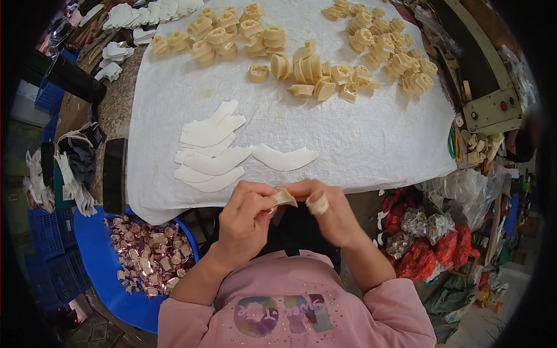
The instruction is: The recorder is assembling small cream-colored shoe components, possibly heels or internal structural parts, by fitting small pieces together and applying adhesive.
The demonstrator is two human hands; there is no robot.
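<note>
Just off the table's near edge, my hands work close together. My left hand point(245, 217) pinches a small curved cream piece point(284, 198) between thumb and fingers. Closed and smeared by motion, my right hand point(336, 217) has a second cream piece point(317, 203) at its fingers; its exact shape is blurred. Thin white curved strips with finely notched edges point(223, 160) lie overlapping in front of my hands, and one strip point(284, 158) sits a little to their right. Beyond them, beige moulded pieces, hollow and cup-like point(259, 73), are heaped on the white cloth point(156, 116).
A blue tub point(96, 249) at the lower left holds many shiny pinkish pieces point(151, 255). A dark phone point(114, 177) lies on the table's left side, below a black cylinder point(75, 79). Red and clear plastic bags point(429, 249) pile up at the right. A metal machine frame point(493, 110) stands beyond.
</note>
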